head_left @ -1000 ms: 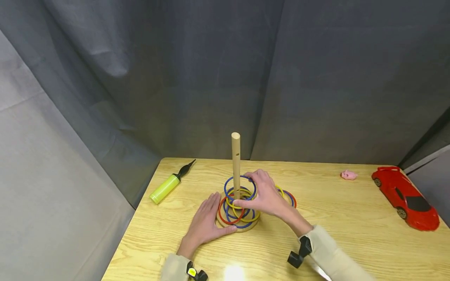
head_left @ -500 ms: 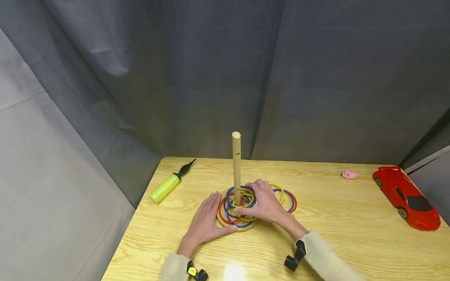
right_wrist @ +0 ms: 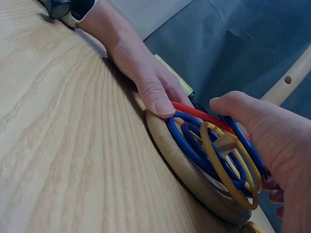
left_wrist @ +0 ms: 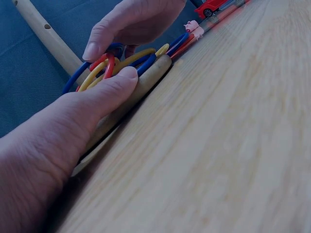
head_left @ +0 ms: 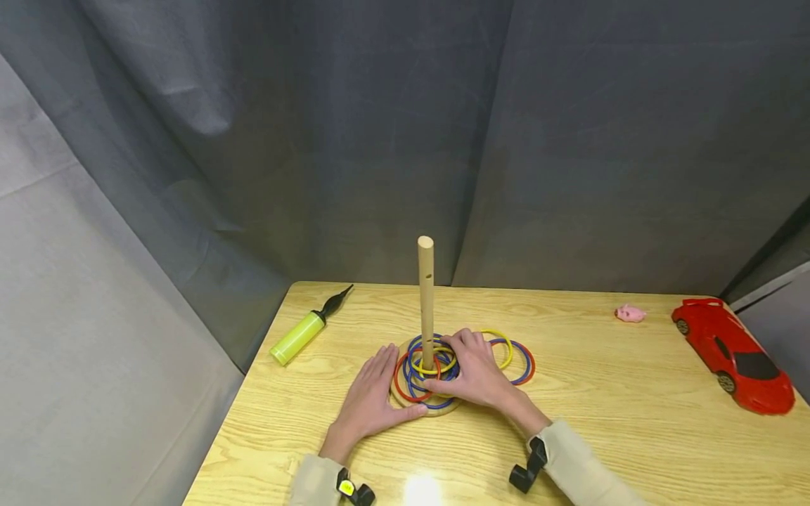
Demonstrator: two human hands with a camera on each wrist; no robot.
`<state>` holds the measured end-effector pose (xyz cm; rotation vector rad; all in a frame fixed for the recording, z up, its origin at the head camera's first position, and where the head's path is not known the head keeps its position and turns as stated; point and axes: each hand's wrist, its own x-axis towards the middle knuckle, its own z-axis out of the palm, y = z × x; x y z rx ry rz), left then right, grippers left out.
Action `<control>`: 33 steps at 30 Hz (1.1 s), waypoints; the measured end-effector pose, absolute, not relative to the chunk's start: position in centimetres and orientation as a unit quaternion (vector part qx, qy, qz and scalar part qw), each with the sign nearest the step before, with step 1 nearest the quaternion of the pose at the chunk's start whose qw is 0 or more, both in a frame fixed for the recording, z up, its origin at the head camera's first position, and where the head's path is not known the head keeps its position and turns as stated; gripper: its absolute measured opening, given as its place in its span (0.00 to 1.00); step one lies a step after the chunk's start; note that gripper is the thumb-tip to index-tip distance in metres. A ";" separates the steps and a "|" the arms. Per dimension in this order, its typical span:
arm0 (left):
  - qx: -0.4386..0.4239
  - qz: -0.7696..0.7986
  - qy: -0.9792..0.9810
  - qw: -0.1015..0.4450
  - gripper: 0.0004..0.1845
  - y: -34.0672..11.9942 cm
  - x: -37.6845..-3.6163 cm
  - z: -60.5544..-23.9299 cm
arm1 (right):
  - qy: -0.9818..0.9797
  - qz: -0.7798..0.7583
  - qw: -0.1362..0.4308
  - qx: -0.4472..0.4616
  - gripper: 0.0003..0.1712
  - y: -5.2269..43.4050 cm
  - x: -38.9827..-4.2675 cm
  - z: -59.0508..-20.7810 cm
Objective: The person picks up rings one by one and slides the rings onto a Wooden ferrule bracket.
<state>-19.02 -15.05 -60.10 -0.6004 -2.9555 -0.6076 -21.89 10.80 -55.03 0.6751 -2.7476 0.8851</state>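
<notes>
A wooden post (head_left: 427,302) stands upright on a round wooden base (right_wrist: 167,148), and several red, yellow and blue rings lie tangled around its foot. My left hand (head_left: 368,400) rests against the base's left side with fingers extended, its thumb pressing on the near rim. Low over the pile, my right hand (head_left: 476,371) holds a blue ring (right_wrist: 249,145) between thumb and fingers. That ring encircles the post, close above a yellow ring (right_wrist: 208,145). The right fingertips are partly hidden behind the rings in the right wrist view.
Right of the base lie more rings, among them a yellow ring (head_left: 510,351) and a red ring (head_left: 534,369). A green hand pump (head_left: 299,339) lies at the left. A pink toy pig (head_left: 630,313) and a red toy car (head_left: 737,358) are toward the right edge.
My right hand has lowered with the blue ring, from above the pile down onto the rings around the post's foot. The left hand has stayed at the base.
</notes>
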 end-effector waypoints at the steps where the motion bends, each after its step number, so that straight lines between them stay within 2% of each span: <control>1: -0.195 -0.196 -0.960 0.033 0.70 -15.1 -19.0 -60.1 | -0.922 0.298 0.090 0.229 0.56 10.8 -21.8 -55.0; 9: -0.197 -0.197 -0.960 0.041 0.70 -15.0 -18.9 -59.9 | -0.915 0.323 0.095 0.223 0.56 11.4 -21.3 -54.5; 16: -0.193 -0.196 -0.960 0.041 0.70 -14.9 -18.8 -59.8 | -0.903 0.363 0.099 0.206 0.46 13.1 -20.8 -53.9; 20: -0.195 -0.194 -0.960 0.043 0.70 -15.0 -18.9 -59.8 | -0.903 0.367 0.101 0.198 0.44 14.2 -20.7 -53.9; 26: -0.197 -0.192 -0.960 0.044 0.71 -15.0 -19.0 -59.8 | -0.908 0.353 0.118 0.193 0.47 16.0 -21.0 -54.3; 33: -0.193 -0.198 -0.960 0.040 0.72 -15.0 -18.9 -59.9 | -0.921 0.324 0.111 0.184 0.54 17.9 -21.7 -55.5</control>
